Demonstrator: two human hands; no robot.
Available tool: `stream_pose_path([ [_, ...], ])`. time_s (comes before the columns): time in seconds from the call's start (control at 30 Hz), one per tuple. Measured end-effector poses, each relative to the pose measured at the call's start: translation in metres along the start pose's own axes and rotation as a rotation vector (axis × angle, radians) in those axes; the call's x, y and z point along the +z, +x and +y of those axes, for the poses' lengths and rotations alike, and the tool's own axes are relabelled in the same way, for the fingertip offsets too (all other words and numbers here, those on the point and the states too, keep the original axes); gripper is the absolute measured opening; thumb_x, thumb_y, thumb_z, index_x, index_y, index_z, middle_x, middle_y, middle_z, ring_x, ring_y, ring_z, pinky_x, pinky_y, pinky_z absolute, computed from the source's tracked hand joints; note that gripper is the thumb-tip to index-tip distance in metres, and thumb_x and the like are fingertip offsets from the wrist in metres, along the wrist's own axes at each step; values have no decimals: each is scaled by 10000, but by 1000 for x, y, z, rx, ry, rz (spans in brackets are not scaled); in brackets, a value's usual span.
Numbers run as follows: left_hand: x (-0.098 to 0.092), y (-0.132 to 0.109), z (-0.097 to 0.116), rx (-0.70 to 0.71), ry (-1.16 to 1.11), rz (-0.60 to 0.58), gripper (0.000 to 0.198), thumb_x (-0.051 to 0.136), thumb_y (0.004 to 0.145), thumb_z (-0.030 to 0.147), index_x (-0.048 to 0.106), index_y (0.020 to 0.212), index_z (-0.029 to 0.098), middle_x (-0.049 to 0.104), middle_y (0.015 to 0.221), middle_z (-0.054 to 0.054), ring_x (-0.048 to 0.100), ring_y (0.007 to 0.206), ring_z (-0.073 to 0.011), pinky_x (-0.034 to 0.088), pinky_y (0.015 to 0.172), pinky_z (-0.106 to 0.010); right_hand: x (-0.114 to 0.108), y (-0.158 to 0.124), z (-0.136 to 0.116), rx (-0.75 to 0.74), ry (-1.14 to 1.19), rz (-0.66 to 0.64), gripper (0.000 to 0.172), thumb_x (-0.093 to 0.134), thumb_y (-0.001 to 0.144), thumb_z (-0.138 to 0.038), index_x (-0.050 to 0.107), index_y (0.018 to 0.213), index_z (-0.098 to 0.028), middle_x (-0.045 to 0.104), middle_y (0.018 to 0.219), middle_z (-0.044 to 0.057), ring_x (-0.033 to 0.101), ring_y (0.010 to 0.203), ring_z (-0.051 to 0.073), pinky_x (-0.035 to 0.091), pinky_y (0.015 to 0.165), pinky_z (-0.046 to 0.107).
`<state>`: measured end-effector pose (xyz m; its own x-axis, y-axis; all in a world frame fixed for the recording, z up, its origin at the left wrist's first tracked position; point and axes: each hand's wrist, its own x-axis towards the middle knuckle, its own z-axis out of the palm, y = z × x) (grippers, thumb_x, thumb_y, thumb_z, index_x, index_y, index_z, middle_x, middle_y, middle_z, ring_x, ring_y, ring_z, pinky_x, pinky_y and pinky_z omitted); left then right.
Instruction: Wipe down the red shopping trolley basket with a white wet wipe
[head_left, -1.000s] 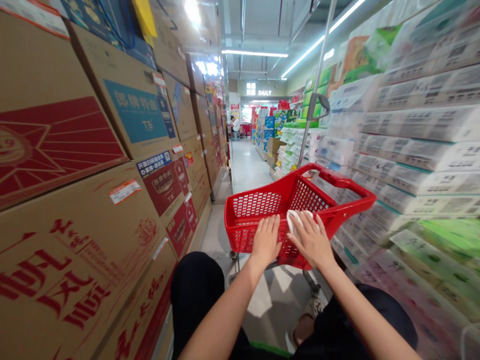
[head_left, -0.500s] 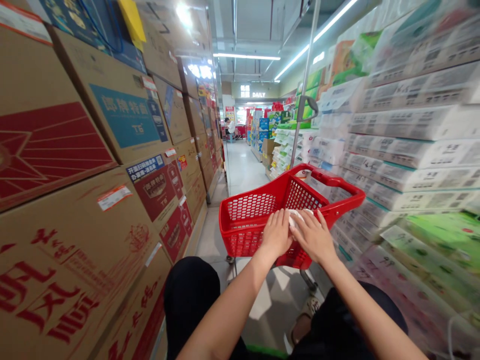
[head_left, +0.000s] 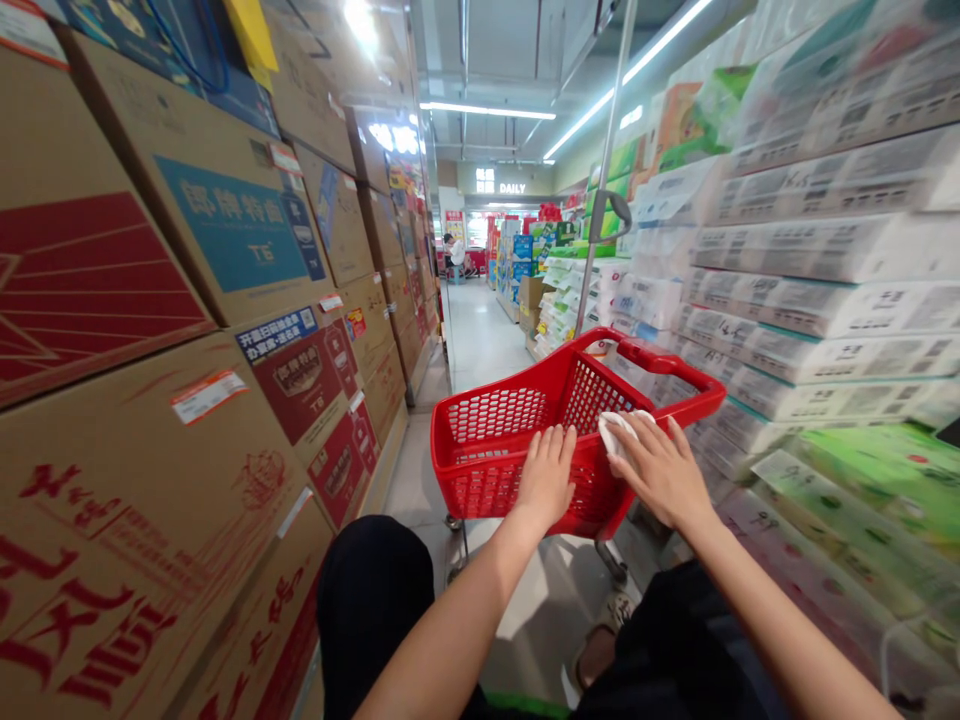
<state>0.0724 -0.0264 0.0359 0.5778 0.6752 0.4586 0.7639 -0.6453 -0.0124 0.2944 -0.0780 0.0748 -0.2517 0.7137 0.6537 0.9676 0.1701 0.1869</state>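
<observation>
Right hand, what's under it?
A white cloth lies under the right hand, against the red shopping basket. Only one end shows; the hand covers the rest.

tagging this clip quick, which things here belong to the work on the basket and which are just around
In hand:
- red basket, on wheels
- white cloth, pressed on the basket's rim under the right hand
- left hand, flat on the near rim

Just about:
- cardboard boxes stacked on the left
- tissue packs stacked on the right
- a person far down the aisle
</observation>
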Motion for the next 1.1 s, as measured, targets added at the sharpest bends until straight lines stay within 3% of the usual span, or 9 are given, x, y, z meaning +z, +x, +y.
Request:
stream_pose_path([
  [0.13, 1, -3, -2, 34, 11, 5, 944, 640, 885, 374, 108, 1610, 85, 236, 1666, -180, 231, 1545, -306, 195, 1274, -465, -5, 2, 15, 77, -32, 38, 513, 356, 1041, -402, 403, 1550, -358, 517, 1536, 30, 473, 1398, 263, 80, 1242, 577],
  [0.23, 2, -4, 1, 10, 15, 11, 949, 634, 887, 392, 99, 1611, 91, 250, 1662, -175, 228, 1547, -305, 191, 1274, -480, -1, 3, 9, 138, -48, 57, 516, 361, 1037, -435, 450, 1530, -306, 513, 1536, 56, 423, 1433, 278, 143, 1236, 559],
  [0.4, 1, -5, 2, 3, 45, 21, 959, 639, 885, 383, 90, 1614, 88, 235, 1667, -178, 211, 1553, -302, 187, 1276, -476, 2, -1, -14, -53, 10, -15, 613, 425, 1010, -513, 370, 1576, -286, 465, 1575, 50, 360, 1477, 269, 167, 1245, 499],
  [0.5, -1, -6, 1, 18, 43, 17, 943, 635, 890, 383, 106, 1613, 89, 228, 1670, -173, 224, 1548, -305, 202, 1272, -469, -3, 0, 1, -45, 0, -2, 555, 385, 1034, -454, 364, 1573, -320, 481, 1563, 38, 435, 1428, 252, 123, 1248, 526],
  [0.63, 0, -7, 3, 17, 44, 27, 954, 648, 881, 389, 118, 1610, 76, 197, 1678, -177, 221, 1548, -312, 212, 1272, -459, -2, 5, 22, 112, -48, 77, 499, 344, 1043, -431, 469, 1511, -311, 535, 1513, 63, 477, 1388, 273, 123, 1234, 572],
  [0.73, 0, -7, 5, 6, 53, 32, 966, 645, 878, 391, 101, 1612, 79, 186, 1681, -178, 201, 1555, -306, 214, 1272, -466, 5, 5, 7, 114, -35, 85, 533, 377, 1025, -487, 495, 1494, -263, 537, 1504, 91, 407, 1440, 297, 179, 1228, 546],
  [0.9, -3, -11, 2, 7, 62, 18, 938, 623, 890, 371, 102, 1614, 80, 189, 1680, -175, 191, 1558, -305, 202, 1274, -471, 5, 3, -22, -86, 31, -17, 630, 440, 1002, -538, 384, 1568, -266, 476, 1564, 63, 368, 1473, 267, 165, 1255, 496],
  [0.97, -4, -12, 0, 18, 52, 10, 937, 619, 894, 369, 95, 1616, 83, 180, 1683, -174, 197, 1557, -301, 217, 1271, -462, 1, 4, -13, -82, 25, -19, 582, 413, 1024, -492, 365, 1574, -308, 494, 1553, 44, 428, 1436, 250, 128, 1259, 518],
  [1.1, -5, -12, 1, 25, 36, 8, 955, 626, 895, 386, 79, 1618, 88, 152, 1687, -174, 189, 1559, -301, 235, 1266, -457, -2, 8, 8, 89, -38, 55, 501, 348, 1051, -423, 440, 1531, -313, 533, 1518, 55, 479, 1395, 261, 109, 1245, 575],
])
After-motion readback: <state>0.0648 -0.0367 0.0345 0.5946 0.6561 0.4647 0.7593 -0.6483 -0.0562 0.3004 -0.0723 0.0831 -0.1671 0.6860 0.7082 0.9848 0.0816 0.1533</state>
